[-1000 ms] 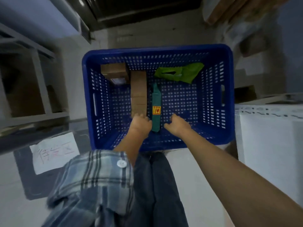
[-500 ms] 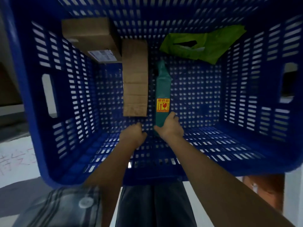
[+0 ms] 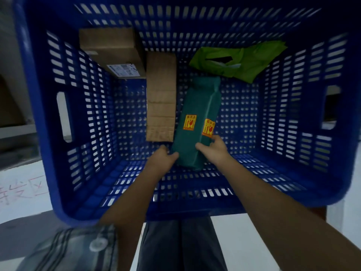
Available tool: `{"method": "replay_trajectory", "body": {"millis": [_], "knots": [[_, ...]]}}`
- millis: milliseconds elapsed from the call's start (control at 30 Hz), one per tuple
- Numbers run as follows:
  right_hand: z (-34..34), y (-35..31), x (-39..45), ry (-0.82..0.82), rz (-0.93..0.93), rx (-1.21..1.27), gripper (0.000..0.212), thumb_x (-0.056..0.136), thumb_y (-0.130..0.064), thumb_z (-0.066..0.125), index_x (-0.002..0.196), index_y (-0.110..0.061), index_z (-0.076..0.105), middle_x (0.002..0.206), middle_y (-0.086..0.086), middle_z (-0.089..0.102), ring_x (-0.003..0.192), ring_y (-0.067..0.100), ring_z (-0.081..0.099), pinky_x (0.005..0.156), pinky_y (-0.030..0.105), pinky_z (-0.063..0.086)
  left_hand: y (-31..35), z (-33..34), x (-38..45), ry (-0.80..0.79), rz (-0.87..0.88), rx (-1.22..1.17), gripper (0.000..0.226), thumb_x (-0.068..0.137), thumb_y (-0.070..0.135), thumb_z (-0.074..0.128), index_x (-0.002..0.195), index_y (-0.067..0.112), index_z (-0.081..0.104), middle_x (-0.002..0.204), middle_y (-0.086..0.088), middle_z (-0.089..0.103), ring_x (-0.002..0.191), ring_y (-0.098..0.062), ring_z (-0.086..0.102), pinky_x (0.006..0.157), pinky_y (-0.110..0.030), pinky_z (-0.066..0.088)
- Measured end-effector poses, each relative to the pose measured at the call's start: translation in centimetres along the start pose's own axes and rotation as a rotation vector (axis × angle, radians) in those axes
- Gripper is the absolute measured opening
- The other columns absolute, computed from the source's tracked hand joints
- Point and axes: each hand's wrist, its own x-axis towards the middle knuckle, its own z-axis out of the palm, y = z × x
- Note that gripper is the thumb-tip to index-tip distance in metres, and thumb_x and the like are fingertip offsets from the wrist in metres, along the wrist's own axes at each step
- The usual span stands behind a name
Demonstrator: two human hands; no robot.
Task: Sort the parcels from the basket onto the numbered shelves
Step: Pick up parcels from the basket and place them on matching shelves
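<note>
Hands gripped the green parcel (image 3: 197, 122) low inside the blue basket (image 3: 39, 106): left hand (image 3: 163, 156) and right hand (image 3: 214, 146) curled round its near end. Pick-up step; next it needed lifting clear.

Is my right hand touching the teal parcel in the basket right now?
Touching: the head view shows the right hand with fingers curled round the teal parcel at its near end.
</note>
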Motion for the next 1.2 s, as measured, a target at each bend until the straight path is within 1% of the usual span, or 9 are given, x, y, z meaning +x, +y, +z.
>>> {"method": "replay_trajectory", "body": {"millis": [133, 233, 467, 567, 733, 900, 1000, 1100, 1200], "knots": [[-2.9, 0.0, -2.6, -0.131, 0.092, 0.236, 0.032, 0.084, -0.009, 0.065, 0.111, -0.017, 0.051, 0.118, 0.006, 0.063, 0.105, 0.023, 0.062, 0.091, 0.041, 0.052, 1.3, -0.9, -1.8, -0.046, -0.083, -0.429, 0.082, 0.087, 0.046, 0.060, 0.146, 0.005, 0.021, 0.147, -0.011, 0.036, 0.129, -0.029, 0.042, 0.100, -0.040, 0.037], [-3.4, 0.1, -4.1, -0.166, 0.128, 0.478, 0.017, 0.088, -0.011, 0.062, 0.100, -0.021, 0.054, 0.119, 0.008, 0.063, 0.104, 0.026, 0.064, 0.086, 0.040, 0.053, 1.9, -1.4, -3.0, -0.086, -0.104, -0.547, 0.091, 0.075, 0.055, 0.068, 0.145, 0.011, 0.029, 0.143, -0.006, 0.044, 0.125, -0.027, 0.046, 0.103, -0.041, 0.041], [-1.2, 0.2, -6.9, -0.286, 0.148, 0.835, 0.027, 0.093, -0.012, 0.052, 0.119, -0.018, 0.054, 0.123, 0.009, 0.061, 0.105, 0.022, 0.062, 0.079, 0.034, 0.052, 3.0, -2.3, -6.1, -0.047, 0.014, -0.985, 0.059, 0.080, 0.026, 0.073, 0.132, 0.017, 0.048, 0.117, -0.004, 0.063, 0.098, -0.020, 0.064, 0.075, -0.033, 0.056], [-0.5, -0.2, -7.6, -0.211, 0.209, 0.728, 0.037, 0.093, -0.022, 0.056, 0.129, -0.019, 0.051, 0.134, 0.007, 0.055, 0.115, 0.021, 0.056, 0.083, 0.035, 0.052, 3.4, -2.4, -7.1, 0.182, 0.217, -0.826, 0.053, 0.074, 0.010, 0.078, 0.119, 0.017, 0.051, 0.113, -0.001, 0.061, 0.104, -0.020, 0.061, 0.077, -0.030, 0.053], [-2.6, -1.0, -7.6, -0.097, 0.214, 1.024, 0.066, 0.091, -0.051, 0.050, 0.145, -0.018, 0.031, 0.143, 0.013, 0.043, 0.125, 0.029, 0.049, 0.089, 0.044, 0.049, 1.8, -2.8, -9.0, 0.559, 0.786, 0.076, 0.057, 0.065, 0.005, 0.078, 0.111, 0.019, 0.047, 0.108, -0.004, 0.061, 0.099, -0.019, 0.053, 0.071, -0.043, 0.055], [-5.8, -2.9, -7.8, -0.175, 0.142, 0.959, 0.060, 0.084, -0.054, 0.058, 0.131, -0.018, 0.049, 0.126, 0.009, 0.061, 0.115, 0.025, 0.058, 0.091, 0.045, 0.051, 0.6, -3.6, -9.0, 0.683, 1.226, 0.740, 0.070, 0.052, 0.004, 0.085, 0.110, 0.013, 0.047, 0.114, -0.016, 0.066, 0.113, -0.031, 0.050, 0.091, -0.050, 0.050], [-6.3, -3.2, -8.1, -0.113, 0.144, 0.872, 0.046, 0.084, -0.023, 0.068, 0.126, -0.012, 0.055, 0.120, 0.010, 0.065, 0.108, 0.024, 0.063, 0.080, 0.041, 0.055, 0.7, -3.2, -9.8, 0.666, 1.304, 0.911, 0.065, 0.054, 0.017, 0.086, 0.107, 0.018, 0.048, 0.109, -0.012, 0.069, 0.101, -0.032, 0.064, 0.088, -0.043, 0.050], [-6.9, -3.3, -8.9, -0.053, 0.089, 0.920, 0.047, 0.083, -0.011, 0.068, 0.127, -0.011, 0.053, 0.120, 0.010, 0.065, 0.108, 0.025, 0.063, 0.082, 0.042, 0.055, 0.8, -3.0, -10.8, 0.626, 1.273, 0.885, 0.070, 0.052, 0.014, 0.081, 0.114, 0.016, 0.049, 0.119, -0.014, 0.063, 0.110, -0.028, 0.055, 0.098, -0.042, 0.041], [-8.1, -3.7, -10.7, -0.048, 0.006, 1.032, 0.047, 0.083, 0.001, 0.063, 0.127, -0.012, 0.049, 0.125, 0.011, 0.062, 0.112, 0.026, 0.059, 0.089, 0.044, 0.051, 0.9, -3.8, -12.5, 0.603, 0.818, 0.425, 0.072, 0.065, -0.003, 0.067, 0.132, 0.010, 0.042, 0.131, -0.013, 0.050, 0.120, -0.029, 0.048, 0.101, -0.040, 0.040]]}}
